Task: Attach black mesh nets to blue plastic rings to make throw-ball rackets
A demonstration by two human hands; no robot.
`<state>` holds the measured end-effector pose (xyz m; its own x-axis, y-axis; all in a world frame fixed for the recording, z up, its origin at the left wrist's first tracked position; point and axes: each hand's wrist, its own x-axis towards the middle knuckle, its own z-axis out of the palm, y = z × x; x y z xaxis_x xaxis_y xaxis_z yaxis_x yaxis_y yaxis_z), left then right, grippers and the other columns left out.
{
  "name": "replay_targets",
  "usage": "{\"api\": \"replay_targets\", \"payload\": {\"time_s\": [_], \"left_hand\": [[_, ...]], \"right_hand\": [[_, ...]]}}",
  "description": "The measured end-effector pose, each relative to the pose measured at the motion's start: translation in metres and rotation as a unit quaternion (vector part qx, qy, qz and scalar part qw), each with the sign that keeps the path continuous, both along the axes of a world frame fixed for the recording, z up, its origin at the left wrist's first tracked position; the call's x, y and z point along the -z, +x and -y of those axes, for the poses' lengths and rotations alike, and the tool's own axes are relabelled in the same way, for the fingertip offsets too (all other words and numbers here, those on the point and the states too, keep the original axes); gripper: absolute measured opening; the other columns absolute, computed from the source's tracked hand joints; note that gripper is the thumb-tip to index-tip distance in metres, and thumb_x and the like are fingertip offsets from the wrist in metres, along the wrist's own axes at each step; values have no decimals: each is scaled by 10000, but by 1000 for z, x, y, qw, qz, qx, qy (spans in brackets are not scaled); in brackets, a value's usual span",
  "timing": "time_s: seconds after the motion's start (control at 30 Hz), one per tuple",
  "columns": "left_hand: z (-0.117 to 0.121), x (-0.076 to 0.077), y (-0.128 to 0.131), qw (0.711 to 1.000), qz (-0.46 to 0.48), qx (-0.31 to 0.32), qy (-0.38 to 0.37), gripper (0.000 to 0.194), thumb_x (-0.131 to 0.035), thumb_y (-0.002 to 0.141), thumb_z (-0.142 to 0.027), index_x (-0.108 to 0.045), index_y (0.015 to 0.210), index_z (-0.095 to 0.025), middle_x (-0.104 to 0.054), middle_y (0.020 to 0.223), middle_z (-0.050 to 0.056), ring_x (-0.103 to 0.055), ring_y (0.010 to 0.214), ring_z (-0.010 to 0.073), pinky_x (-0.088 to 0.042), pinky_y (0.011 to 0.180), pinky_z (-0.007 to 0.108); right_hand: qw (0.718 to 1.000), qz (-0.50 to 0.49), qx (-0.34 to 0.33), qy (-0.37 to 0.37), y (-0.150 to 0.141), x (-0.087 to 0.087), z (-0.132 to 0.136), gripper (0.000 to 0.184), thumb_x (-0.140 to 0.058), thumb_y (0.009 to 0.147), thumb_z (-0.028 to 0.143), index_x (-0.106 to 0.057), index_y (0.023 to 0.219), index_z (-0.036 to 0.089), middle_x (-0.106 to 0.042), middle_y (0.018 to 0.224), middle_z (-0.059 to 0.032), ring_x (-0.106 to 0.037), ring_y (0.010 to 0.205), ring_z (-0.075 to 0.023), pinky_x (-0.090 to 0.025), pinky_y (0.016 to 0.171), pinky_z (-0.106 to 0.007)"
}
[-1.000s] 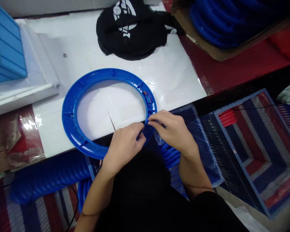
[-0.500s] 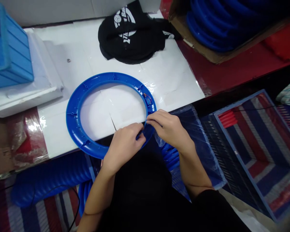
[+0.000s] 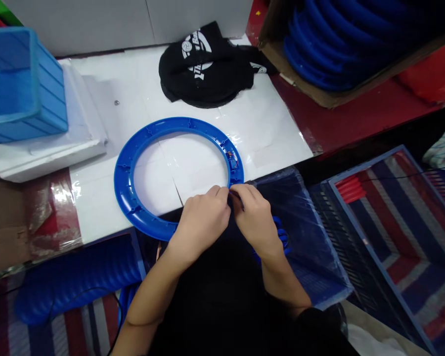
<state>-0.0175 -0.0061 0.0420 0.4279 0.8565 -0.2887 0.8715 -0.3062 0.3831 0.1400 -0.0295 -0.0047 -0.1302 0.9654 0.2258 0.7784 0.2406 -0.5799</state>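
Observation:
A blue plastic ring (image 3: 124, 185) lies hollow side up over the front edge of the white-covered table. Small ribs and posts line its channel, and a little part with thin wires (image 3: 232, 159) sits in it at the right. My left hand (image 3: 203, 217) is closed at the ring's near right rim. My right hand (image 3: 255, 217) touches it there, thumb and finger pinched together. Whatever lies between the fingertips is hidden. Beyond the ring rests a folded black fabric piece (image 3: 222, 74) with white printing.
At left, a light blue bin (image 3: 52, 94) stands on a white foam slab (image 3: 55, 160). A cardboard box (image 3: 328, 99) of blue rings is at upper right. Below the table are stacked blue rings (image 3: 77, 277) and a crate (image 3: 389, 237) with striped lining.
The view has shifted, so the table and ring appear lower and farther right. My two hands have drawn together at the ring's rim, the right fingers now against the left.

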Motion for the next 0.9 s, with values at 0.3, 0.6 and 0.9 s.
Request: {"api": "replay_targets", "payload": {"time_s": [0.3, 0.6, 0.9], "left_hand": [[2, 17, 0, 1000, -5, -12, 22, 235, -497, 1075, -258, -726, 1075, -202, -809, 1042, 75, -785, 917, 291, -505, 714, 346], [2, 23, 2, 998, 8, -2, 60, 225, -500, 1047, -210, -723, 1076, -197, -799, 988, 94, -782, 848, 300, -488, 693, 350], [1, 23, 2, 999, 9, -8, 48, 252, -486, 1051, -220, -729, 1115, -196, -802, 996, 100, -785, 870, 318, -490, 696, 361]], "right_hand": [[997, -15, -33, -70, 14, -15, -12, 150, -636, 968, 83, -670, 942, 228, -731, 930, -53, -681, 844, -222, -530, 793, -337], [995, 35, -88, 4, 36, -33, -29, 139, -614, 1029, 130, -694, 979, 232, -737, 957, -63, -685, 910, -243, -554, 869, -389], [976, 106, -188, 9, 39, -36, -51, 138, -606, 1050, 170, -690, 945, 201, -682, 944, -90, -616, 947, -268, -537, 880, -416]]}}
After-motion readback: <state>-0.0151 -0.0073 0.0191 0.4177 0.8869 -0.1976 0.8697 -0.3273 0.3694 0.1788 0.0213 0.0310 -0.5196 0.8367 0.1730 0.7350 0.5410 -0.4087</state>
